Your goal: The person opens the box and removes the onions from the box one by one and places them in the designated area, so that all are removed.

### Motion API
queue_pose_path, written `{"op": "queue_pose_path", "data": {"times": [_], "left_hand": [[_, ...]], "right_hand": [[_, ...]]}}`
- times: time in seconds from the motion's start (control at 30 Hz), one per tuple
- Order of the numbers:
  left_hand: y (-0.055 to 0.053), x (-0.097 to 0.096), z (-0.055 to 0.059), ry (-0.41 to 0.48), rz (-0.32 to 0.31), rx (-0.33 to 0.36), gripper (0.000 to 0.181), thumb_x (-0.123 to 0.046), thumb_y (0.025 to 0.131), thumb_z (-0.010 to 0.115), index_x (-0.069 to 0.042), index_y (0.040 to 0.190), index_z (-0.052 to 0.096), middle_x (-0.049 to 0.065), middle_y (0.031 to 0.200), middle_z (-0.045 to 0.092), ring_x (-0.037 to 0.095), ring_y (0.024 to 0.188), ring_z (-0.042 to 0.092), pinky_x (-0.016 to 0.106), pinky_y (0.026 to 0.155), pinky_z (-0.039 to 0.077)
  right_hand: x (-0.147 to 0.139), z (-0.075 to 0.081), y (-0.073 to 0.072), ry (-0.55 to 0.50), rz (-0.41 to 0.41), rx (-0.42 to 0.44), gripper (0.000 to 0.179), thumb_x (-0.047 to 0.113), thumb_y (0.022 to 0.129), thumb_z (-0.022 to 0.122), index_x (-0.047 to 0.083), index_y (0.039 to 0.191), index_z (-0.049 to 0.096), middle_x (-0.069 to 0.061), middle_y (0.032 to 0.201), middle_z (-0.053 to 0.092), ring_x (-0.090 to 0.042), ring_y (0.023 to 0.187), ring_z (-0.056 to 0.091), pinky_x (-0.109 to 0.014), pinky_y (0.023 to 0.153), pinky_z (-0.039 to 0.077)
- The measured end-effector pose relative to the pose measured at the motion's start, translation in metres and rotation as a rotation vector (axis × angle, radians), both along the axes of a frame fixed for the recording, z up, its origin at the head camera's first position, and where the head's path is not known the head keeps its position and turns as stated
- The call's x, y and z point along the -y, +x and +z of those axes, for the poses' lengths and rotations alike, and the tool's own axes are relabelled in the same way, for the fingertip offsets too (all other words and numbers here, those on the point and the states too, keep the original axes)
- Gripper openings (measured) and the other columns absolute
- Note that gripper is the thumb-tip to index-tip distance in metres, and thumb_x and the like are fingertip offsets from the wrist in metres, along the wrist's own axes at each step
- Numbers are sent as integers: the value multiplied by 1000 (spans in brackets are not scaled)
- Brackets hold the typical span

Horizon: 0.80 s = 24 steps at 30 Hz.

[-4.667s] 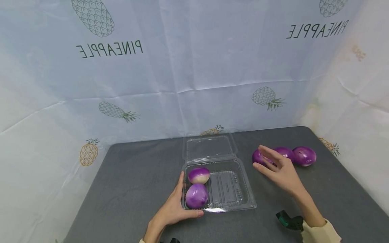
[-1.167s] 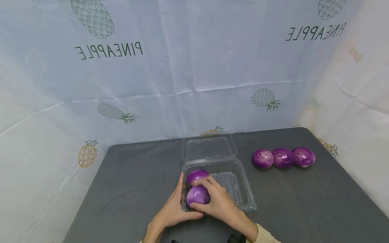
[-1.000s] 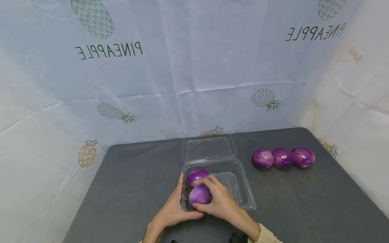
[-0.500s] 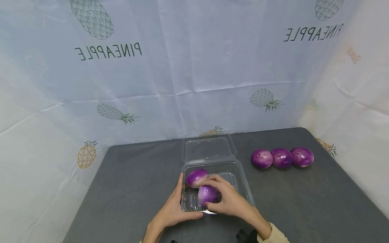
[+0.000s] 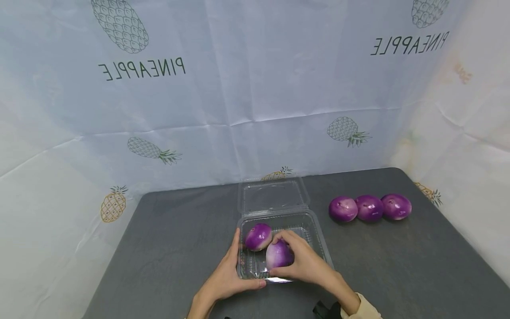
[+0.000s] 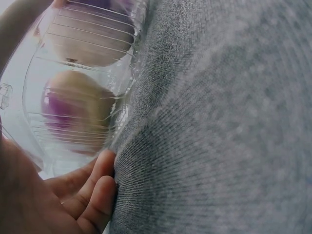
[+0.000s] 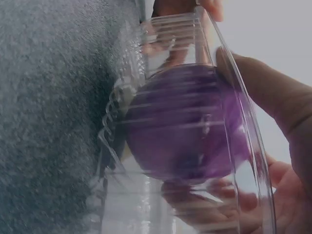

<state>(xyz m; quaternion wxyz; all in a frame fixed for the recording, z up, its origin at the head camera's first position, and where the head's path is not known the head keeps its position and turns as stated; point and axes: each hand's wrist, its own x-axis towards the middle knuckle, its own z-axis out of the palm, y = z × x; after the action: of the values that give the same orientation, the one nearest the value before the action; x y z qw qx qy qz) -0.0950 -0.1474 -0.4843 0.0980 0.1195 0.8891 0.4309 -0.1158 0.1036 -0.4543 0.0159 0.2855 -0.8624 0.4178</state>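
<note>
A clear plastic hinged container (image 5: pixel 318 243) stands on the dark table with its lid (image 5: pixel 272 195) laid back. My left hand (image 5: pixel 228 274) spans its front left corner, straight fingers along the left wall and thumb at the front rim. My right hand (image 5: pixel 304 261) grips a glossy purple-and-white onion (image 5: pixel 276 254) inside the container, thumb at its near side and fingers at its far side. In the right wrist view this onion (image 7: pixel 185 124) shows through the clear wall. A second onion (image 5: pixel 258 237) lies in the back left part, seen through the wall in the left wrist view.
Three more purple onions (image 5: pixel 369 208) lie in a touching row on the right of the table. The grey table (image 5: pixel 179 235) ends at the back against a white curtain (image 5: pixel 191 102) with pineapple prints.
My right hand came from beside the row to the container's left-hand onions, then shifted the nearer one right. The other onion has turned and moved slightly. My left hand stays at the corner.
</note>
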Motion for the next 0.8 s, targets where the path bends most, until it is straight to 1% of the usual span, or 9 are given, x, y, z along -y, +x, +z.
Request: {"op": "queue_pose_path", "data": {"times": [0.07, 0.13, 0.27, 0.37, 0.47, 0.6, 0.8], "left_hand": [[0, 0, 0, 0, -1, 0, 146, -54, 67, 92, -25, 164, -13, 11, 146, 53, 14, 103, 56, 35, 89, 51], [0, 0, 0, -1, -1, 0, 147, -54, 67, 92, -26, 164, -13, 11, 146, 53, 14, 103, 56, 35, 89, 51], [0, 0, 0, -1, -1, -6, 147, -54, 66, 92, -25, 165, -13, 11, 146, 54, 15, 105, 57, 39, 92, 51], [0, 0, -1, -2, 0, -13, 147, -54, 66, 93, -23, 165, -12, 11, 146, 54, 15, 107, 57, 40, 94, 50], [0, 0, -1, -7, 2, -14, 147, -55, 66, 93, -23, 165, -12, 10, 146, 54, 15, 107, 57, 39, 94, 50], [0, 0, -1, -13, 3, -10, 148, -56, 66, 92, -24, 165, -13, 10, 146, 54, 14, 106, 57, 39, 93, 50], [0, 0, -1, -7, -1, -12, 148, -55, 66, 93, -23, 165, -12, 12, 146, 54, 17, 111, 58, 44, 97, 50]], "right_hand": [[-2, 1, -1, 10, 3, 26, 56, 32, 71, 94, 19, 113, 59, 3, 115, 63, -13, 106, 60, -29, 86, 55], [-5, 1, -1, 35, 3, 29, 57, 29, 71, 93, 17, 117, 61, 1, 118, 63, -16, 107, 61, -30, 86, 55], [-10, 3, -1, 80, 1, 24, 66, 25, 71, 91, 10, 129, 63, -6, 127, 64, -23, 111, 63, -37, 90, 55], [-11, 3, -2, 95, -3, 38, 72, 25, 71, 90, 6, 135, 62, -10, 131, 63, -27, 114, 64, -40, 93, 55], [-12, 2, -3, 107, -13, 49, 77, 26, 70, 91, 2, 137, 61, -14, 133, 63, -30, 117, 64, -44, 96, 55], [-11, 0, -4, 121, -37, 56, 83, 28, 68, 93, 0, 138, 59, -17, 135, 62, -33, 119, 63, -49, 98, 54], [-12, 0, -5, 115, -51, 70, 84, 28, 67, 93, 1, 138, 59, -19, 135, 63, -35, 120, 63, -51, 97, 54]]}}
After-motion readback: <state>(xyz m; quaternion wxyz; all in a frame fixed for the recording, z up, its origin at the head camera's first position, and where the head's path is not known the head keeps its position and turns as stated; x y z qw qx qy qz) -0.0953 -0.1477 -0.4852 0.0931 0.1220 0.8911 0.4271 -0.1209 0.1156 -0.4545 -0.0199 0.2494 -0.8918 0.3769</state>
